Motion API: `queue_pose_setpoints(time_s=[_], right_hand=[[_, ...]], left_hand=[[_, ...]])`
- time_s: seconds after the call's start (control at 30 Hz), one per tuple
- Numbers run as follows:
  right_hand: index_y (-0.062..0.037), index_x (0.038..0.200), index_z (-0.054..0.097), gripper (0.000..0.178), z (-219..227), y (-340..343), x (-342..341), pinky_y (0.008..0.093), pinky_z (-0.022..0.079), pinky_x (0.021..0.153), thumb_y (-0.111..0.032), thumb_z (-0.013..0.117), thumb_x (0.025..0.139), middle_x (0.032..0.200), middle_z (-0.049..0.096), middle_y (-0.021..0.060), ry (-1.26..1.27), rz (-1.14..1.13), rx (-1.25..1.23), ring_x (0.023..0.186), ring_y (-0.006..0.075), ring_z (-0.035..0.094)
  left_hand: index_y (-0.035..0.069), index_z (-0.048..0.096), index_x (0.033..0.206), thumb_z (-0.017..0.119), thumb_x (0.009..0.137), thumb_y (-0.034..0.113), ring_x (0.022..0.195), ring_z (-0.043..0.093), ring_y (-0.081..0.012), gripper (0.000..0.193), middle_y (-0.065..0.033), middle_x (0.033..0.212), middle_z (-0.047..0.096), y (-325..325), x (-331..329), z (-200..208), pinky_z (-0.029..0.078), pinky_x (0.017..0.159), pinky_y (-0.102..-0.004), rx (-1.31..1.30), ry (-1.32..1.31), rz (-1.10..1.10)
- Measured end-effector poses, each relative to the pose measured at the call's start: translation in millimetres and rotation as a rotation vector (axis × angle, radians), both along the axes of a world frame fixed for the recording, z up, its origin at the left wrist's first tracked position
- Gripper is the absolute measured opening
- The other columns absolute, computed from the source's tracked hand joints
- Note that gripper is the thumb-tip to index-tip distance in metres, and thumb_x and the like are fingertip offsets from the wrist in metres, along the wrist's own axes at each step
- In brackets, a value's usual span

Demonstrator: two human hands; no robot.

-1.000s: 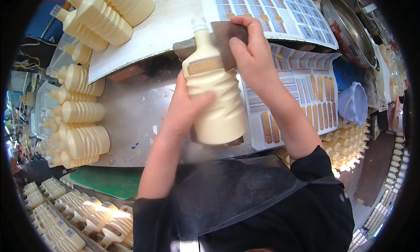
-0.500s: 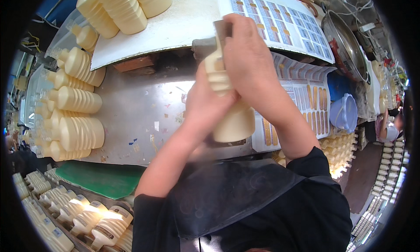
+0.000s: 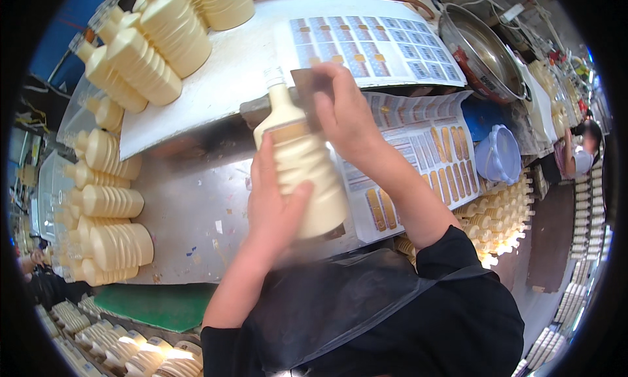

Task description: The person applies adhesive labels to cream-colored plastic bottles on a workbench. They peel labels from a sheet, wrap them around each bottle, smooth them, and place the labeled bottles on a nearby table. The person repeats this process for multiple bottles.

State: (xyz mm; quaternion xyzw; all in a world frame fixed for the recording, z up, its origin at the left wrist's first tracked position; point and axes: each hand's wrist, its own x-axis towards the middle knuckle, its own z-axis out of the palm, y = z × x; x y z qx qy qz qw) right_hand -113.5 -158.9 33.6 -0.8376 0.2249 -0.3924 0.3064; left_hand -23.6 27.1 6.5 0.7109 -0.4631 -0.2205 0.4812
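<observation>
A cream plastic bottle (image 3: 311, 180) with a ribbed body and a narrow neck is tilted over the metal work surface. My left hand (image 3: 271, 197) is closed round its side, with the thumb across the ribs. Below the shoulder, a gold-brown label strip (image 3: 290, 131) lies across the bottle. My right hand (image 3: 348, 115) pinches a thin dark flat piece (image 3: 309, 89), perhaps a scraper, just right of the neck and apart from it. Beneath the right forearm, a sheet of gold and pale labels (image 3: 451, 171) is spread out.
More cream bottles (image 3: 118, 246) lie stacked at the left, and others (image 3: 173, 30) stand on the white board (image 3: 242, 56). A second label sheet (image 3: 405, 43) rests on that board. A metal basin (image 3: 481, 43) and a lilac bucket (image 3: 498, 156) stand at right. Another person (image 3: 579, 151) is at the far right.
My right hand has come off the bottle's shoulder, still with the dark piece. The bottle has turned in my left hand, so the gold-brown strip shows. The view has shifted.
</observation>
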Motion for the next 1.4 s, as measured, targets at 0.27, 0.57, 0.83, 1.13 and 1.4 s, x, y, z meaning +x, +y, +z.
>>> queue_pose_setpoints(time_s=[0.27,0.57,0.83,1.13,1.4], right_hand=[[-0.0045,0.142,0.049,0.045,-22.3,-10.0,-21.6,0.0438,0.048,0.103,-0.007,0.057,0.097,0.126,0.064,0.0203,-0.118,-0.086,0.109,0.117,0.0393,0.063],[-0.0062,0.115,0.075,0.031,-8.1,-86.8,-81.9,0.0347,0.057,0.086,-0.011,0.059,0.090,0.117,0.076,0.0113,0.352,-0.370,-0.202,0.099,0.0268,0.074],[-0.0070,0.113,0.073,0.022,-11.9,-91.3,-106.1,0.0353,0.060,0.073,-0.010,0.067,0.093,0.110,0.076,0.0089,0.718,-0.288,-0.708,0.086,0.0282,0.075],[-0.0071,0.102,0.072,0.018,32.9,33.2,-93.4,0.0346,0.057,0.062,-0.007,0.073,0.084,0.092,0.074,0.0092,0.297,0.349,-0.369,0.073,0.0250,0.072],[-0.0069,0.098,0.073,0.022,16.3,65.2,-101.2,0.0277,0.049,0.051,-0.009,0.070,0.076,0.122,0.074,0.0076,0.270,0.585,-0.856,0.060,0.0103,0.062]], left_hand=[[0.006,0.015,0.166,0.066,0.088,0.023,0.139,0.048,-0.0362,0.095,-0.0260,0.155,0.041,-5.1,-7.5,-8.3,0.041,0.115,-0.0447,-0.106,0.273,0.078],[-0.003,0.009,0.163,0.065,0.091,0.018,0.142,0.045,-0.0339,0.094,-0.0270,0.156,0.038,18.4,-23.7,-7.4,0.035,0.119,-0.0437,-0.107,0.404,0.100],[0.000,0.009,0.164,0.065,0.098,0.031,0.147,0.038,-0.0333,0.093,-0.0253,0.160,0.033,46.8,-28.3,-26.4,0.028,0.122,-0.0440,-0.059,0.250,0.064],[-0.004,0.019,0.160,0.082,0.082,0.035,0.141,0.043,-0.0423,0.107,-0.0294,0.153,0.040,69.7,-28.2,-47.5,0.034,0.118,-0.0506,-0.058,-0.014,0.040],[0.001,0.026,0.158,0.081,0.085,0.028,0.142,0.043,-0.0331,0.095,-0.0233,0.150,0.045,66.4,-15.0,-39.4,0.034,0.119,-0.0447,-0.113,0.341,0.034]])
